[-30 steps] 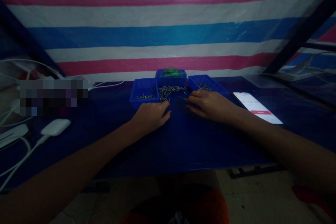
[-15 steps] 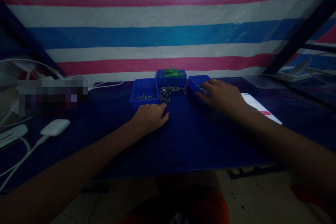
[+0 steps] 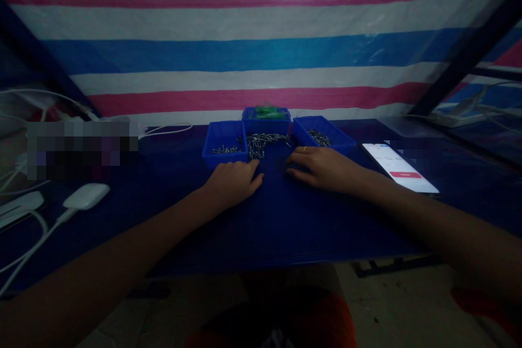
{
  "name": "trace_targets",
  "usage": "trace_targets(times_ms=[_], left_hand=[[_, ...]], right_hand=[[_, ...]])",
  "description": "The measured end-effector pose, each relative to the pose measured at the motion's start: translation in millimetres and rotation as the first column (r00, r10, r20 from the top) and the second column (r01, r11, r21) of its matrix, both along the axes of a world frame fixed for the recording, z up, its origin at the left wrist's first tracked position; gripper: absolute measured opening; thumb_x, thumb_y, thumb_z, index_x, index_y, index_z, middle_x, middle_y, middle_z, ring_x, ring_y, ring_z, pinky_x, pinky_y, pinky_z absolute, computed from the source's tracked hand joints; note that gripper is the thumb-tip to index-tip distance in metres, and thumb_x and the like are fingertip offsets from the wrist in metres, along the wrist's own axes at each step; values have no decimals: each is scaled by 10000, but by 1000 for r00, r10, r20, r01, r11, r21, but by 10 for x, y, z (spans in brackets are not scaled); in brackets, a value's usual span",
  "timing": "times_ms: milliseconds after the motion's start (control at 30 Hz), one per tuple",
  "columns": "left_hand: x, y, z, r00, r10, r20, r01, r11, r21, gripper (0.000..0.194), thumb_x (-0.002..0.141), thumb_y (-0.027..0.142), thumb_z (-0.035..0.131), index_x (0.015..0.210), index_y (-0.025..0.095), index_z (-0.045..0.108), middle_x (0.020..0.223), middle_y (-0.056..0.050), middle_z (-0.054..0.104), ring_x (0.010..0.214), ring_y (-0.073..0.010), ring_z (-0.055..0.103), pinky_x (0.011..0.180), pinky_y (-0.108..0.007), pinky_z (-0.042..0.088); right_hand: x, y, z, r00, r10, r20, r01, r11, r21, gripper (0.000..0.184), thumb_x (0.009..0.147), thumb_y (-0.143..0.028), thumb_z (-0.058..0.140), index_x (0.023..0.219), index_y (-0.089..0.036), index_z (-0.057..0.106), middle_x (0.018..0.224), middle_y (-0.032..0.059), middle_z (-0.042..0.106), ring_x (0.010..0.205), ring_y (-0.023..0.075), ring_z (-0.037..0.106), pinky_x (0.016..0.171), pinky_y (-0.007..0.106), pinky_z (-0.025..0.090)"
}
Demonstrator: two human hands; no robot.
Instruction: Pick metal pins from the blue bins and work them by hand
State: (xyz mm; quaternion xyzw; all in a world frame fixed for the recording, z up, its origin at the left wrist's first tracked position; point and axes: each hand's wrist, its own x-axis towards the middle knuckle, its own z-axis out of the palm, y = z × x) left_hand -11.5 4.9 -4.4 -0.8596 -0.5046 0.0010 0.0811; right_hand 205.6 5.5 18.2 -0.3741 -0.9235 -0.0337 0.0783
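My left hand (image 3: pixel 233 184) rests low over the table in front of the left blue bin (image 3: pixel 225 160), fingers bent down, thumb apart; nothing shows in it. In that bin lie several small metal pins (image 3: pixel 227 150), like screws or rivets. My right hand (image 3: pixel 320 167), with a ring on one finger, is in front of the right blue bin (image 3: pixel 345 142). Its fingers are bent together, the tips dark and blurred; whatever they hold, if anything, is hidden. Metal pins (image 3: pixel 319 138) lie in this bin too. A loose pile of longer metal pins (image 3: pixel 261 144) lies between the bins.
A back blue bin (image 3: pixel 266 125) holds green pieces (image 3: pixel 269 112). A lit phone (image 3: pixel 399 166) lies by my right forearm. White cables and a white charger (image 3: pixel 86 196) are at the left of the blue table (image 3: pixel 269 234). A striped sheet (image 3: pixel 261 54) hangs behind.
My right hand has come out of the right bin and moved left and toward me, uncovering the pins and more of the phone. My left hand has hardly moved.
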Motion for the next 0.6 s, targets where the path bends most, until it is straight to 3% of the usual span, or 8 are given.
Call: trace_targets(times_ms=[200,600], left_hand=[[-12,33,-14,1000,-20,14,20,1000,-24,471,887,478,260,1194,195,475,901,-85,641,780,-226,607,637,-317,425],[-41,73,-58,996,-82,28,82,997,5,456,895,461,251,1206,210,472,915,-84,648,748,-214,604,613,-311,416]], right_hand=[[1,-7,-31,996,71,47,-67,994,-88,222,854,-271,425,974,-155,572,880,77,583,786,169,561,689,291,426],[25,11,-48,993,105,47,-100,990,-98,214,852,-274,430,967,-155,566,887,74,576,798,171,551,704,309,431]])
